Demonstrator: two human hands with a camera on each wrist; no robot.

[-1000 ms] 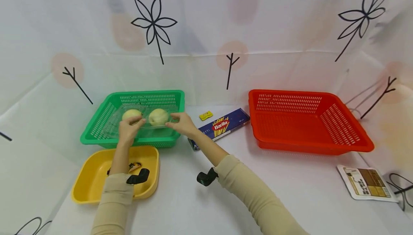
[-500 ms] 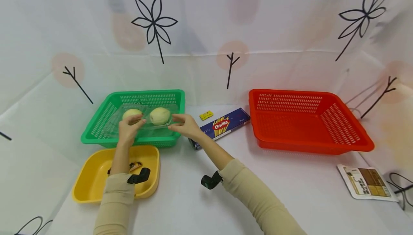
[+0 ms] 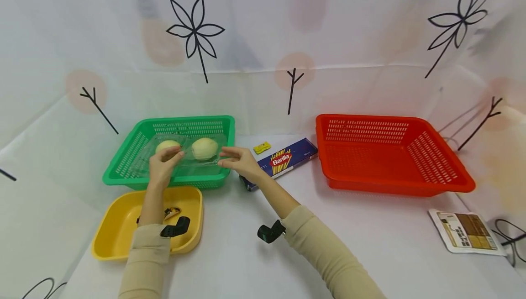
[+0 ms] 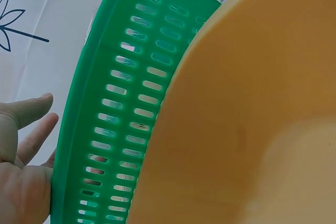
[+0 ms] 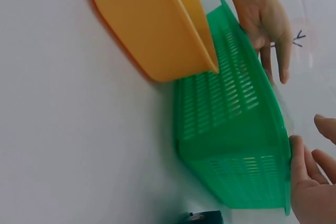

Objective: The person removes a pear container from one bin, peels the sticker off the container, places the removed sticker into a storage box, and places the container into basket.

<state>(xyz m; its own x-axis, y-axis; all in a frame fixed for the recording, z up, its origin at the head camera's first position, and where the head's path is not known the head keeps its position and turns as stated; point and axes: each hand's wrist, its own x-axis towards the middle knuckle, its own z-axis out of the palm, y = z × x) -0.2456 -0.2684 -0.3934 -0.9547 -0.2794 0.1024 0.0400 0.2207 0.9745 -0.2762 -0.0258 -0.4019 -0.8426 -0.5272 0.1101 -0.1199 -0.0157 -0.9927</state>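
Note:
My left hand hovers over the front rim of the green basket, thumb and fingers loosely bent and apart beside a pale green round fruit. Right of it lies another pale green round fruit. Both fruits sit in clear plastic packaging inside the basket. My right hand is at the basket's right rim, fingers relaxed and spread from the thumb, just right of the second fruit. In the right wrist view, the left hand hangs with fingers down behind the rim, and the right hand shows nothing gripped.
A yellow basin with small dark items stands in front of the green basket. Right of it lie a blue Barilla spaghetti box and a small yellow packet. Farther right are a red basket and a flat brown-and-white pouch.
My right hand has drawn back slightly to the right, away from the second fruit, which has turned and shifted a little right. The left hand has hardly moved.

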